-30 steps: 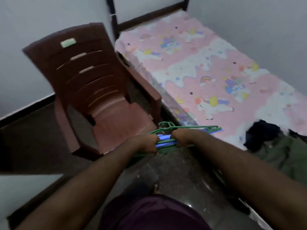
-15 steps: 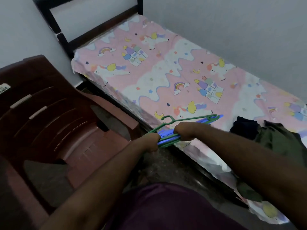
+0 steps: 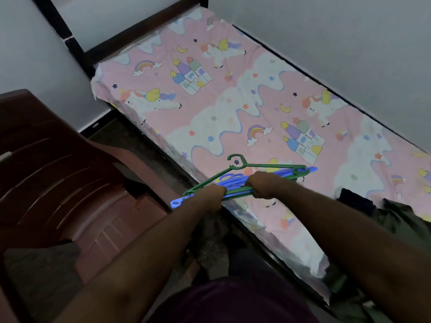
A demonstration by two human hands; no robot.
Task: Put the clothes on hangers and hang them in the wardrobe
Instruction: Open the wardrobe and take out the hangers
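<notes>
Both hands curl round a bundle of thin plastic hangers (image 3: 242,180), green and blue, stacked flat on one another. The left hand (image 3: 211,197) grips the bundle's lower bars near its left end, fingers wrapped underneath and out of sight; the right hand (image 3: 262,184) grips the same bars just beside it, knuckles up. Between the two fists a short run of blue and green bar shows.

The bundle's long axis runs left to right, rising slightly toward the right. One blue tip sticks out past the left hand, and the far ends of the green and blue shoulders reach out past the right hand. The top green hanger's hook (a smooth open curl) points away from the person, over the bed.

The hangers are held above the near edge of the bed (image 3: 210,108), whose pink sheet is printed with unicorns, rainbows and castles. At the right, dark and olive clothes (image 3: 396,220) lie crumpled on the sheet. To the left stands a moulded brown plastic chair (image 3: 70,183) with a slatted back.
</notes>
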